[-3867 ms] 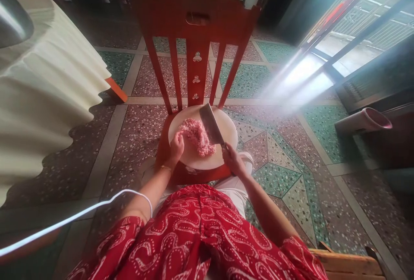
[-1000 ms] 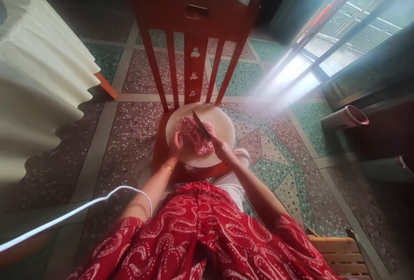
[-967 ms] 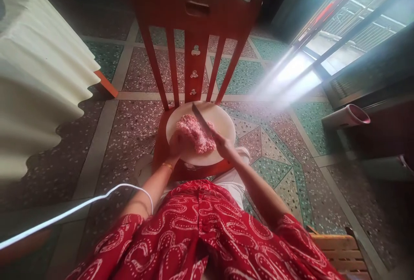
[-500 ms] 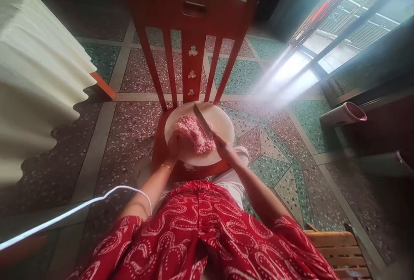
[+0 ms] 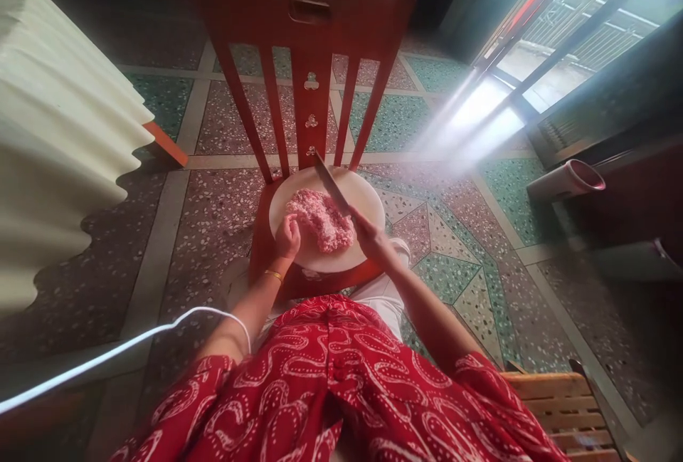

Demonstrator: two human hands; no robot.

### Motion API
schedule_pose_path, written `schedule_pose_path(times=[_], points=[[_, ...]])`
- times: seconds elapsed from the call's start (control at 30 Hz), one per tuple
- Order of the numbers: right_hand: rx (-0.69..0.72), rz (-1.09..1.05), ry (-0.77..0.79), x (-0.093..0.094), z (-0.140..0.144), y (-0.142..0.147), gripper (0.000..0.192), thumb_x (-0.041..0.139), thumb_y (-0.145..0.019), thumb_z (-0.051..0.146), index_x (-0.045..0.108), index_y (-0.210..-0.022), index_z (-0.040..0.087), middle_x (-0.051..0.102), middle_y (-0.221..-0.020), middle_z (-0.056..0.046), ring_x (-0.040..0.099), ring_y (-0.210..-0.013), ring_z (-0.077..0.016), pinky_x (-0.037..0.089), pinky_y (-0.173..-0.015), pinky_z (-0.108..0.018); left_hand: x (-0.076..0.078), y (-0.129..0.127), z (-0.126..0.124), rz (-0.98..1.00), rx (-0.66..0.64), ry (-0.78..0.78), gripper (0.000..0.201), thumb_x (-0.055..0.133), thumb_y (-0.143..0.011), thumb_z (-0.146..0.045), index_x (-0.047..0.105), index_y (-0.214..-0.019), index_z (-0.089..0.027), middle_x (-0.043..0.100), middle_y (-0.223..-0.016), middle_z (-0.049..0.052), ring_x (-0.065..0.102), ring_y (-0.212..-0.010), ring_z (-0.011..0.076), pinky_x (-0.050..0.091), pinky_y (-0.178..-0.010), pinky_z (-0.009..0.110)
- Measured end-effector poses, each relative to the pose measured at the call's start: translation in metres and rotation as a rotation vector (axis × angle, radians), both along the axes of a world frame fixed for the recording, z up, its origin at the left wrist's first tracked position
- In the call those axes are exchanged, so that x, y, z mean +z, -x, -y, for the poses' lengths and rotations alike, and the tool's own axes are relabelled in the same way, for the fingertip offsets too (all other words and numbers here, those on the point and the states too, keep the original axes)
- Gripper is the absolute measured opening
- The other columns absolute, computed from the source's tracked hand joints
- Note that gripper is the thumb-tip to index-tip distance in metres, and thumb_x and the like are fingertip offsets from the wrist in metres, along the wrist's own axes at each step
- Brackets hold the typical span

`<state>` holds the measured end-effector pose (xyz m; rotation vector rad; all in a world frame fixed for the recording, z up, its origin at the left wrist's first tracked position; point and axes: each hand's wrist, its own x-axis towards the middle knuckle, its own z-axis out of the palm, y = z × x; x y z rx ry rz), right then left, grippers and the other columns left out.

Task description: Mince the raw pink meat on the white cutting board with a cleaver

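Note:
A round white cutting board lies on the seat of a red wooden chair. On the board sits a heap of pink minced meat. My right hand grips the handle of a cleaver, whose blade stands edge-down over the right side of the meat. My left hand rests on the board's left side, its curled fingers touching the edge of the meat.
A cream pleated tablecloth hangs at the left. A white cable runs across the terrazzo floor. A pink-rimmed tube lies at the right by a bright doorway. A wooden slatted seat is at the lower right.
The cleaver's flat side faced up 3.9 s ago; it now stands edge-on over the meat after rising and falling. My left hand stays by the meat.

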<state>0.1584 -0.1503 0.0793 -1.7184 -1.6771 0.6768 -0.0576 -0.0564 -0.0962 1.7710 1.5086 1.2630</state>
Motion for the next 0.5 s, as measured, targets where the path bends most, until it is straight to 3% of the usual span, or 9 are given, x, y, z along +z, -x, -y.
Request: schedule_pose_path(times=[0.07,0.13,0.23,0.3,0.37,0.5], points=[[0.000,-0.016,-0.143,0.015,-0.003,0.002,0.048,0.039,-0.097,0.026,0.042,-0.144,0.025,0.060,-0.132,-0.003,0.057,-0.121,-0.0183,0.047,-0.100,-0.030,0.003,-0.002,0.001,-0.010,0.045,0.005,0.027,0.035,-0.091,-0.028,0.055,-0.105,-0.018,0.065,-0.105,0.013,0.063,-0.099,0.0219,0.049,-0.090,0.038],[-0.012,-0.025,-0.214,0.010,-0.005,0.005,0.049,0.036,-0.097,0.025,0.039,-0.145,0.020,0.056,-0.137,-0.005,0.053,-0.125,-0.0176,0.044,-0.103,-0.030,0.005,-0.003,0.001,-0.014,0.049,0.016,0.027,0.035,-0.091,-0.028,0.055,-0.105,-0.018,0.066,-0.105,0.012,0.063,-0.098,0.0213,0.049,-0.090,0.037],[-0.005,-0.001,-0.024,-0.023,-0.002,0.005,0.048,0.039,-0.094,0.019,0.046,-0.141,0.018,0.058,-0.134,-0.007,0.057,-0.121,-0.0186,0.046,-0.101,-0.031,0.006,-0.003,0.002,-0.022,0.056,0.017,0.026,0.036,-0.091,-0.029,0.056,-0.104,-0.019,0.066,-0.103,0.011,0.064,-0.096,0.0208,0.049,-0.089,0.036],[0.005,0.020,0.127,-0.035,0.001,0.003,0.045,0.041,-0.092,0.017,0.052,-0.136,0.019,0.064,-0.126,-0.008,0.062,-0.114,-0.0203,0.048,-0.097,-0.031,0.005,-0.002,0.002,-0.022,0.060,0.020,0.025,0.038,-0.091,-0.030,0.056,-0.104,-0.019,0.067,-0.100,0.011,0.064,-0.094,0.0208,0.050,-0.087,0.036],[0.011,0.019,0.098,-0.026,0.002,-0.001,0.044,0.041,-0.093,0.019,0.054,-0.135,0.018,0.066,-0.123,-0.009,0.063,-0.112,-0.0212,0.049,-0.095,-0.031,0.004,-0.002,0.002,-0.021,0.056,0.024,0.025,0.038,-0.091,-0.030,0.056,-0.104,-0.018,0.067,-0.099,0.011,0.064,-0.092,0.0209,0.051,-0.086,0.035],[-0.001,0.010,-0.187,0.014,-0.004,-0.002,0.047,0.037,-0.097,0.027,0.044,-0.143,0.022,0.063,-0.128,-0.006,0.063,-0.111,-0.0180,0.049,-0.094,-0.028,0.004,-0.003,0.002,-0.014,0.059,0.007,0.027,0.036,-0.092,-0.030,0.056,-0.106,-0.018,0.066,-0.103,0.011,0.064,-0.097,0.0200,0.051,-0.087,0.034]])
